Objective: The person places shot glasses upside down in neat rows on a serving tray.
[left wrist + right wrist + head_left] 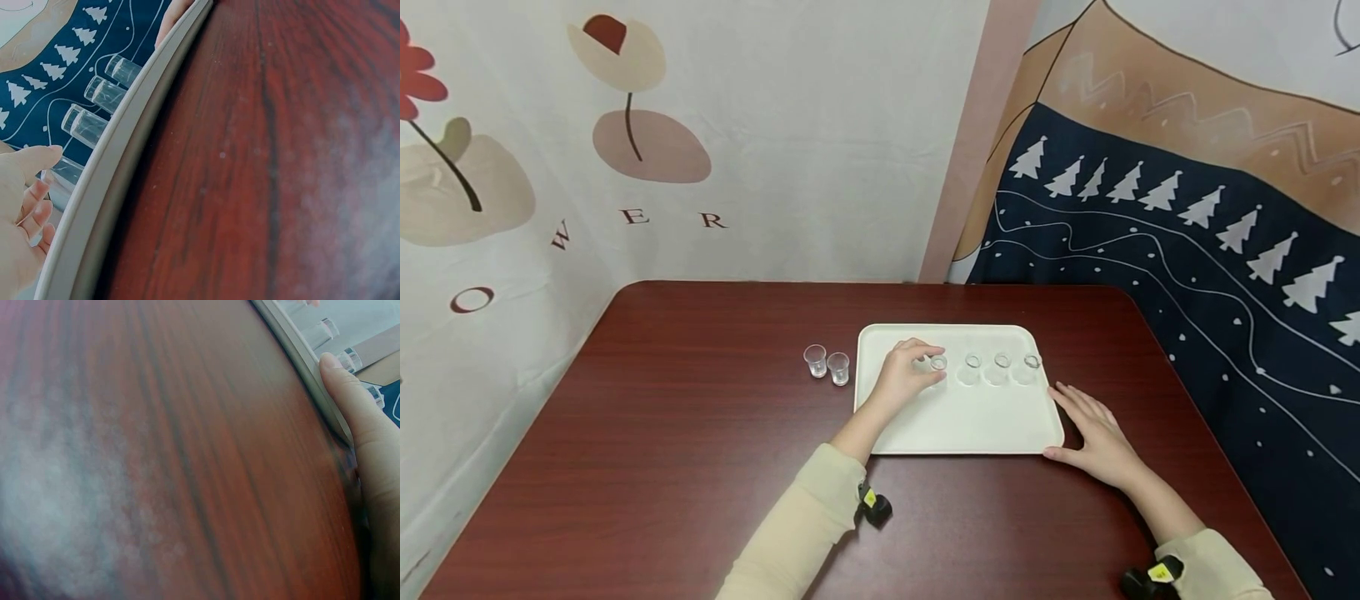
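My left hand (904, 377) is over the white tray (955, 429), thumb and fingers on either side of a small clear cup (938, 363). It appears to pinch that cup, which stands at the left of a row; exact contact is hard to see. Three similar clear cups (1002, 368) stand bottom-up along the tray to its right. In the left wrist view the held cup (64, 178) lies between the thumb and loosely bent fingers. My right hand (1093, 437) rests at the tray's right edge, fingers spread; its thumb (350, 394) lies straight along the rim.
Two clear cups (816, 360) stand upright side by side on the dark red wooden table (700, 467), left of the tray. Behind the table hang a pale cloth (820, 125) with printed flowers and a navy one (1097, 225) with white trees.
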`<state>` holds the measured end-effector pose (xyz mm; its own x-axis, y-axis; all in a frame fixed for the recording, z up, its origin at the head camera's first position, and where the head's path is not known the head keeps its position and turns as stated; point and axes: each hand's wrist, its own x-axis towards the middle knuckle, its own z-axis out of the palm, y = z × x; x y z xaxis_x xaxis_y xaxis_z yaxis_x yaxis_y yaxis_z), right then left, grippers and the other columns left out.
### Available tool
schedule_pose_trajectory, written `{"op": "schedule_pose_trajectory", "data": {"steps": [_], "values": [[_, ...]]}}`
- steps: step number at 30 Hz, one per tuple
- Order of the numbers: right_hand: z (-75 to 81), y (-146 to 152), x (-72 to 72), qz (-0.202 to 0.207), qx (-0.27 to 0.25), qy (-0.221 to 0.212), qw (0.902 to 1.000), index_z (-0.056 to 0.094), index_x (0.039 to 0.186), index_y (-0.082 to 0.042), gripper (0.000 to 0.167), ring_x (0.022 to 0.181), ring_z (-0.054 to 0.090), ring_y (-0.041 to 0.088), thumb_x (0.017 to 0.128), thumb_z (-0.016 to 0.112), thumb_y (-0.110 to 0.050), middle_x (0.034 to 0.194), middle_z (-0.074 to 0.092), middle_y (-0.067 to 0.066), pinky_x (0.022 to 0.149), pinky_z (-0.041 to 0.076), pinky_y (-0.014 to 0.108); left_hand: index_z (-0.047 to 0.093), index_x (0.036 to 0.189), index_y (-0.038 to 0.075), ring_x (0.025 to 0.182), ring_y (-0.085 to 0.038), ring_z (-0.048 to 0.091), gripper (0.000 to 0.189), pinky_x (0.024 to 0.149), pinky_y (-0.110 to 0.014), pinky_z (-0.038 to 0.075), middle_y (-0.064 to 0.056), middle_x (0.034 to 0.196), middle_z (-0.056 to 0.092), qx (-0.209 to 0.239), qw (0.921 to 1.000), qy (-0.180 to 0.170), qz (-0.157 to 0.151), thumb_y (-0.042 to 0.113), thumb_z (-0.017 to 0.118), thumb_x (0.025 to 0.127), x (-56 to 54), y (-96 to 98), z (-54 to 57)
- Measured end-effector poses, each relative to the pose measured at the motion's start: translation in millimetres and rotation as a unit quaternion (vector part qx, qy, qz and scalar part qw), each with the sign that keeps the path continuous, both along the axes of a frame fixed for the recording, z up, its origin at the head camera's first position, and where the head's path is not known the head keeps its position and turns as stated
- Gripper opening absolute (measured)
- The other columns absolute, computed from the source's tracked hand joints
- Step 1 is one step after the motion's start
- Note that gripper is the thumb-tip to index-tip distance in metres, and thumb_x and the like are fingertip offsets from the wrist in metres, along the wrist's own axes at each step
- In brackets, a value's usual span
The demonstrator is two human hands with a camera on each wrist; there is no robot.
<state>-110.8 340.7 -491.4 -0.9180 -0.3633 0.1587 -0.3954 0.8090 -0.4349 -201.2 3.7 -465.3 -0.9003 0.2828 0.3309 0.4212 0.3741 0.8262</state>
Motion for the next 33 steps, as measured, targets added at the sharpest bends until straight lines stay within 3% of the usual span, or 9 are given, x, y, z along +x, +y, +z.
{"op": "schedule_pose_trajectory", "data": {"steps": [8, 18, 25, 33], "values": [[0.8, -0.2, -1.1, 0.0, 0.002, 0.001, 1.0, 0.031, 0.15, -0.013, 0.094, 0.136, 0.022, 0.04, 0.075, 0.078, -0.045, 0.15, 0.03, 0.02, 0.103, 0.014, 0.061, 0.07, 0.112, 0.005, 0.092, -0.021, 0.055, 0.04, 0.08, -0.034, 0.046, -0.004, 0.104, 0.066, -0.008, 1.0, 0.0, 0.004, 0.01, 0.082, 0.074, 0.1, -3.8, 4.2], [-0.2, 0.4, -1.9, 0.001, 0.0, 0.008, 1.0, 0.032, 0.15, -0.014, 0.094, 0.136, 0.023, 0.04, 0.074, 0.079, -0.045, 0.149, 0.031, 0.02, 0.103, 0.015, 0.061, 0.069, 0.114, 0.005, 0.096, -0.022, 0.055, 0.041, 0.085, -0.039, 0.046, -0.007, 0.102, 0.066, 0.022, 0.9994, 0.026, -0.001, 0.011, 0.082, 0.075, 12.4, -14.8, 25.0], [-0.4, 0.2, -2.3, 0.001, -0.001, 0.008, 1.0, 0.032, 0.15, -0.014, 0.094, 0.136, 0.022, 0.04, 0.075, 0.079, -0.045, 0.149, 0.031, 0.02, 0.103, 0.014, 0.061, 0.07, 0.113, 0.007, 0.09, -0.018, 0.055, 0.041, 0.065, -0.032, 0.042, -0.004, 0.099, 0.067, 0.038, 0.9972, 0.064, 0.005, 0.011, 0.083, 0.074, 26.2, -33.0, 37.3], [-1.0, 0.2, -0.4, 0.001, -0.001, 0.008, 1.0, 0.032, 0.15, -0.015, 0.093, 0.136, 0.022, 0.04, 0.075, 0.078, -0.045, 0.149, 0.031, 0.02, 0.104, 0.014, 0.06, 0.07, 0.112, 0.007, 0.089, -0.025, 0.057, 0.041, 0.062, -0.034, 0.041, -0.004, 0.099, 0.068, 0.046, 0.9934, 0.105, 0.009, 0.009, 0.084, 0.073, 38.3, -64.6, 48.6]]}}
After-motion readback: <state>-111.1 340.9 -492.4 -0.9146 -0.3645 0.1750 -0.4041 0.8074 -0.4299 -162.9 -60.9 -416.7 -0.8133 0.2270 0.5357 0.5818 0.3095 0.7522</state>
